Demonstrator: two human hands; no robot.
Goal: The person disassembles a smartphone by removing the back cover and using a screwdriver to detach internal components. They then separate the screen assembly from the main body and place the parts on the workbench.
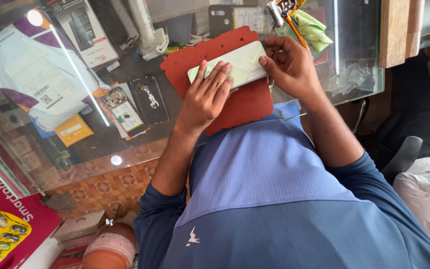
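Head view, only one. Pale green phone (235,64) lies back-up on a red work mat (235,104), w/ the mat on a glass counter (95,144). Phone runs long-ways from approx 8 o'clock to 2 o'clock across the mat's upper half.

Left hand (206,97) lies flat on the phone's 8 o'clock end, fingers (217,74) straight & close together, pressing down on the back; not curled round anything. Right hand (292,67) is at the phone's 3 o'clock end, fingers bent, thumb tip on the phone's edge, other fingertips curled over the far corner. Grip on that end looks like a pinch, but can't tell how tight.

Around it: at 9 o'clock from the mat, an opened phone (121,113) w/ its insides showing and a dark back cover (150,99) just beside it. Further at 9–10 o'clock, a white & purple mailing bag (31,74); a small yellow box (73,130) near its lower edge. At 12–1 o'clock from the right hand, an orange-handled tool (294,27) & a green cloth (313,29), touching each other. Person's blue shirt (274,199) fills 6 o'clock.
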